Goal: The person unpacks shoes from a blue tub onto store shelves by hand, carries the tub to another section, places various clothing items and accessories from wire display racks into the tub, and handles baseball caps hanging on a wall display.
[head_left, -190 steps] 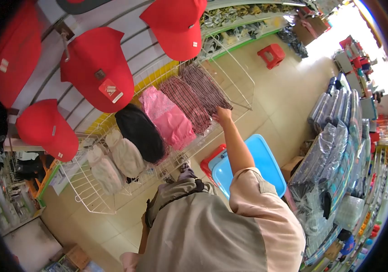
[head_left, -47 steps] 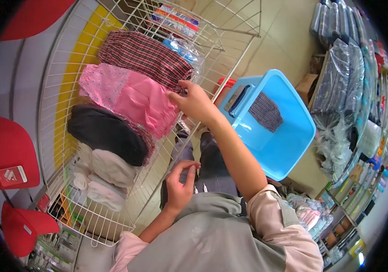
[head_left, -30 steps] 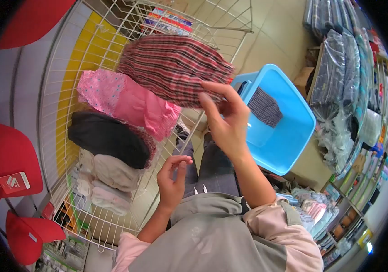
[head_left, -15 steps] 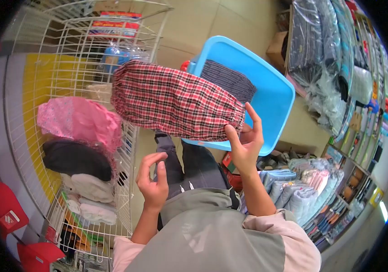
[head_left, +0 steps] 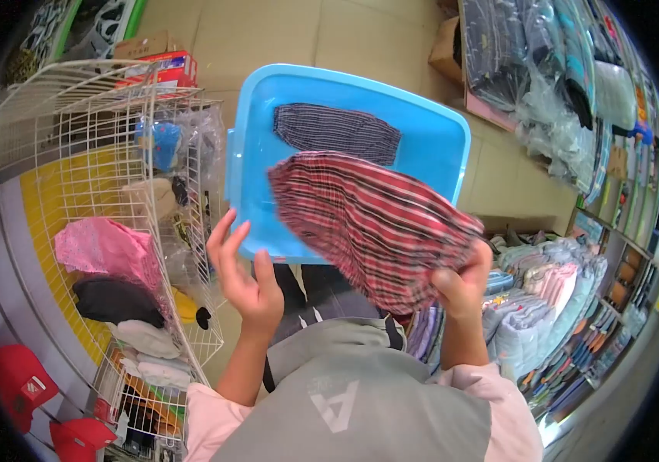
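Note:
My right hand (head_left: 464, 286) pinches one gathered end of a red plaid oversleeve (head_left: 368, 219). The cloth stretches to the left over the near part of a light blue plastic tub (head_left: 446, 119), and its lower edge is blurred. Inside the tub lies a dark pinstriped oversleeve (head_left: 337, 132), with the red one in front of it. Beside the tub's near left corner is my left hand (head_left: 248, 285), fingers apart and holding nothing.
At left stands a white wire rack (head_left: 75, 169) with a pink cloth item (head_left: 110, 250), a black one (head_left: 117, 300) and white ones. Red caps (head_left: 21, 377) hang at lower left. Folded packs (head_left: 529, 331) and plastic-wrapped goods (head_left: 499, 61) fill the right side.
The red oversleeve has swung right and down, from above the rack's edge to over the tub. My right hand has moved toward me with it, now closed on its end. More tub shows.

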Available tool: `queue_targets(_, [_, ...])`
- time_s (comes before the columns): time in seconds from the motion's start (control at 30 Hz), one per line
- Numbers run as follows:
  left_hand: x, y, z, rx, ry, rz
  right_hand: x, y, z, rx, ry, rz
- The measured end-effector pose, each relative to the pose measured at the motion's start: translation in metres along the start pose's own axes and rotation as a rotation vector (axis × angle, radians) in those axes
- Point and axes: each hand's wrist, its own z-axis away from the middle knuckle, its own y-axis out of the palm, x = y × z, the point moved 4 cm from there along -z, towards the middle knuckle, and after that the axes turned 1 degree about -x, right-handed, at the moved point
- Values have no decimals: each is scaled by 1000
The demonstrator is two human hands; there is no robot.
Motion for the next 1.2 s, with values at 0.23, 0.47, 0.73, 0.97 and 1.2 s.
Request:
queue_targets(0.23, [127,103,8,174,-880,564,-16,27,-14,277,25,-283])
queue_targets(0.47, [90,137,-4,488,-1132,1348,-38,-49,-12,-140,175,-537])
queue_targets(0.73, [144,129,6,712,-1169,1000,-115,-160,-18,-509,363,-619])
queue_targets(0.97, [156,121,-1,763,-993,502,-158,-184,-24,-468,347,-469])
queue_targets(1.2, [204,113,-39,434,-685,-380,-277,-225,-59,-155,526,625])
